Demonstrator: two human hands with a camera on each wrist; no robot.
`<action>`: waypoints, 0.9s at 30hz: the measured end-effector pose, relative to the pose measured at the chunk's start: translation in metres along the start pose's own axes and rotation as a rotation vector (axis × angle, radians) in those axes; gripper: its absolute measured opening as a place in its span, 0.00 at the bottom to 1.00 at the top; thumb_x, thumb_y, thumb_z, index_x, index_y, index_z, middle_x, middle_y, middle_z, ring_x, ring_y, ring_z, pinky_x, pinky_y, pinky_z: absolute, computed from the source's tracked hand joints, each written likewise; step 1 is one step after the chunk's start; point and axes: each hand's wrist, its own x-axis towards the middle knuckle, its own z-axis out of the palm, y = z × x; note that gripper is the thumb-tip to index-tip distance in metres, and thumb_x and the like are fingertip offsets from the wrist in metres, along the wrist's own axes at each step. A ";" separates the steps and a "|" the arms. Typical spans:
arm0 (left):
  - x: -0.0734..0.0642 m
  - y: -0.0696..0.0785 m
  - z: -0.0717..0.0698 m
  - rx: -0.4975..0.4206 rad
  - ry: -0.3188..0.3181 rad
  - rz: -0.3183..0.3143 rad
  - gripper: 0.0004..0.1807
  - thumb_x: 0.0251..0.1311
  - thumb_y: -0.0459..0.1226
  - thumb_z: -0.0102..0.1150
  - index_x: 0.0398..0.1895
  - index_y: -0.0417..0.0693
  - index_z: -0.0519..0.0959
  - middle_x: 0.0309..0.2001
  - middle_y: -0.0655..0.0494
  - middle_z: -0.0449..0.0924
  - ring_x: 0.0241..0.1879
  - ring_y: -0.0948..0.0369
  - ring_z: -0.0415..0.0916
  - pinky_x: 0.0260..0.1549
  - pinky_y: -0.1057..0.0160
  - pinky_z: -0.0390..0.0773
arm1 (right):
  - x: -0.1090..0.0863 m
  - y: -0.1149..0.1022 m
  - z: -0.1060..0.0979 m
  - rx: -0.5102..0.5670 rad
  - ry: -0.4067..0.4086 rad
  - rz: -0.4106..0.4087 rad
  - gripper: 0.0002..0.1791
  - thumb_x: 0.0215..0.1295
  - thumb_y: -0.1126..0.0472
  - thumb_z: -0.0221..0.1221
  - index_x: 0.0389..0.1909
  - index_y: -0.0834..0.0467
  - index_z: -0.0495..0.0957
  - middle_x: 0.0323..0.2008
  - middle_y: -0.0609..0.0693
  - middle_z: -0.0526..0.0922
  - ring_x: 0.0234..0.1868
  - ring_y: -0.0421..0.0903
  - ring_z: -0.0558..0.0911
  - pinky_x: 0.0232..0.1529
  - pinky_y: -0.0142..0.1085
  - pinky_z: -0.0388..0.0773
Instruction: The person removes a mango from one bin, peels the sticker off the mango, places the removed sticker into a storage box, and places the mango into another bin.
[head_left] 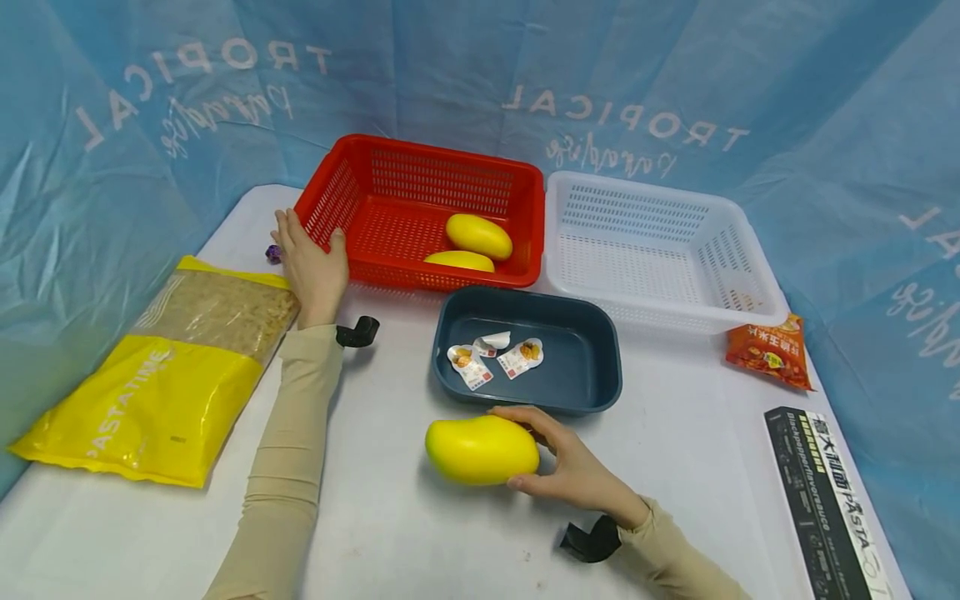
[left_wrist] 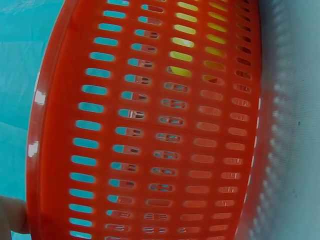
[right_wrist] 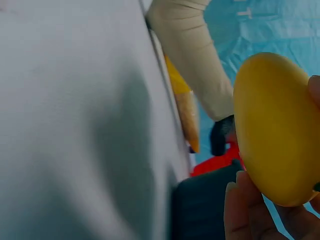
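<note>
A yellow mango (head_left: 482, 450), greenish at its left end, is gripped at its right end by my right hand (head_left: 573, 467), thumb on the near side and fingers on the far side. The right wrist view shows the mango (right_wrist: 275, 130) held above the white tabletop, its shadow below. My left hand (head_left: 317, 271) rests against the front left corner of the red basket (head_left: 450, 154), fingers extended along its left side. Only a bit of that hand shows beside the rim in the left wrist view. Two more mangoes (head_left: 480, 237) lie inside the red basket.
A dark blue tray (head_left: 577, 354) with several stickers (head_left: 521, 357) stands between the mango and the baskets. A white basket (head_left: 630, 287) stands right of the red one. A yellow pasta bag (head_left: 165, 383) lies left; a red snack bag (head_left: 771, 352) and black pasta box (head_left: 821, 500) lie right.
</note>
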 end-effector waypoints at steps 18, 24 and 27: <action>-0.001 -0.002 0.006 -0.060 0.047 0.026 0.41 0.68 0.44 0.50 0.77 0.39 0.44 0.79 0.48 0.35 0.78 0.50 0.36 0.75 0.56 0.44 | 0.043 -0.017 -0.058 -0.034 0.105 0.032 0.38 0.60 0.64 0.65 0.70 0.54 0.62 0.69 0.54 0.66 0.64 0.43 0.68 0.67 0.29 0.66; -0.001 -0.002 0.006 -0.055 0.043 0.023 0.41 0.68 0.44 0.49 0.77 0.40 0.43 0.79 0.48 0.35 0.78 0.50 0.35 0.76 0.57 0.44 | 0.064 -0.020 -0.085 -0.017 0.172 0.047 0.38 0.61 0.66 0.63 0.72 0.56 0.60 0.69 0.55 0.65 0.58 0.41 0.73 0.61 0.26 0.71; -0.001 -0.002 0.006 -0.054 0.039 0.020 0.41 0.68 0.45 0.49 0.77 0.40 0.43 0.79 0.48 0.35 0.78 0.50 0.34 0.76 0.56 0.44 | 0.077 -0.020 -0.098 0.012 0.206 0.057 0.38 0.62 0.68 0.61 0.72 0.57 0.58 0.67 0.57 0.65 0.56 0.41 0.74 0.58 0.25 0.73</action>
